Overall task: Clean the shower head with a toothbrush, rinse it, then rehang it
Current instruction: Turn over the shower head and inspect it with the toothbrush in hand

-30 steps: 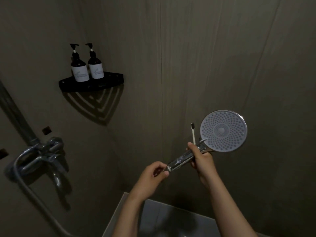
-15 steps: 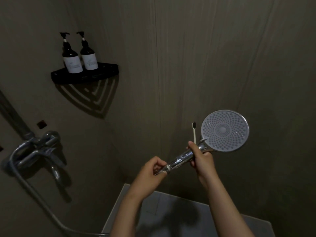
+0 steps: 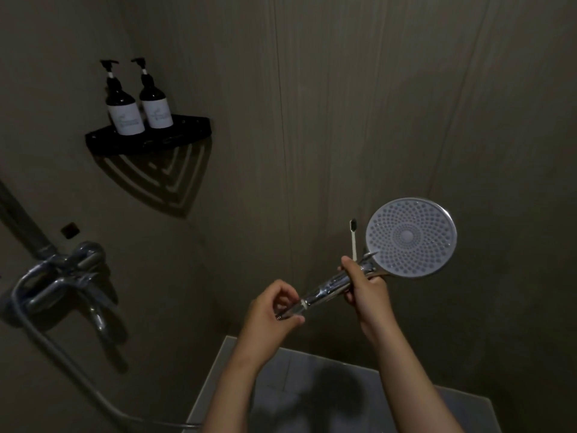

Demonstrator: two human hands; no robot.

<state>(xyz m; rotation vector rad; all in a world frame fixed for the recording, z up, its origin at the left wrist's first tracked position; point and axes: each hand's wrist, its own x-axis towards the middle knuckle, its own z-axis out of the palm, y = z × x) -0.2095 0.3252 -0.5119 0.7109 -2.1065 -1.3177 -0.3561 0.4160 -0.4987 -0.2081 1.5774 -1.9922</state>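
Note:
A round chrome shower head (image 3: 410, 237) faces me with its grey nozzle plate, held out at right of centre. My right hand (image 3: 367, 285) grips its chrome handle just below the head and also holds a white toothbrush (image 3: 353, 239), which sticks straight up with its dark bristles at the top, left of the head. My left hand (image 3: 271, 310) pinches the threaded lower end of the handle between thumb and fingers. The hose (image 3: 78, 379) runs from the tap down to the floor; where it joins the handle is hidden by my left hand.
A chrome mixer tap (image 3: 59, 282) sticks out of the left wall. A black corner shelf (image 3: 150, 140) higher up carries two dark pump bottles (image 3: 125, 104). Dim tiled walls close in on both sides, with a paler floor (image 3: 312, 385) below my arms.
My hands and the shower head have barely moved. My view has shifted a little, so the shelf and tap sit slightly differently in the frame.

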